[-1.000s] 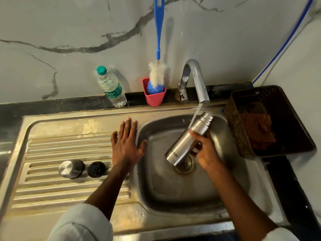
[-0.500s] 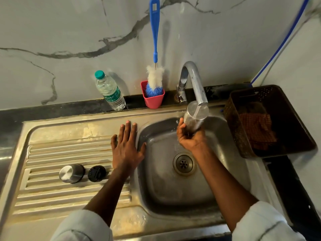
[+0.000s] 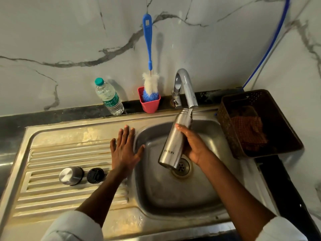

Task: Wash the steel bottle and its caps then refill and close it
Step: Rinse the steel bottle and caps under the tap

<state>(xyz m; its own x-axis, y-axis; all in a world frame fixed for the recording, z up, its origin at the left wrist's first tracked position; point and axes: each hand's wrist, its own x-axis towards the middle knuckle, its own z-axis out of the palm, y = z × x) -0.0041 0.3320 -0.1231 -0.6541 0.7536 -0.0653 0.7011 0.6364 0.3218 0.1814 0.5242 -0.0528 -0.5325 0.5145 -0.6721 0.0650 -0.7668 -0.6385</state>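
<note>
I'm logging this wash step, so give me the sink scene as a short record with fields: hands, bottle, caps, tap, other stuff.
right hand: right hand grips the steel bottle
bottle: tilted over the sink basin, mouth up at the tap spout
left hand: left hand rests flat on the drainboard, fingers straight
caps: steel cap and black cap side by side on the drainboard
other: plastic water bottle, bottle brush in red cup, brown basket
</note>
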